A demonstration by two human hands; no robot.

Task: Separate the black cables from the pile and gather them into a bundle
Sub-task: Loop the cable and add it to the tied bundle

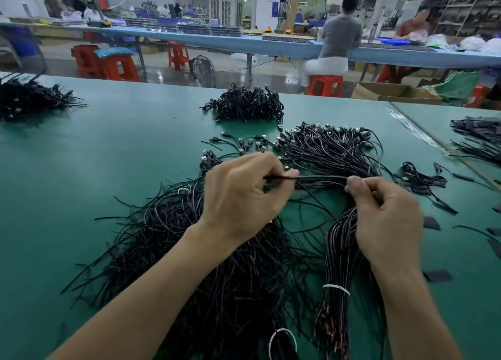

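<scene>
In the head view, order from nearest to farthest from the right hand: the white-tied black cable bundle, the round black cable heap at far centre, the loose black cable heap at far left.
1. White-tied black cable bundle, just under the right hand.
2. Round black cable heap, far centre.
3. Loose black cable heap, far left.

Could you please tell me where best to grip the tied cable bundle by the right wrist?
Probably just above its white tie, where the tied bundle is cinched narrow. Come from above and the right: the loose pile crowds its left side, and the ends below the tie splay.
</scene>
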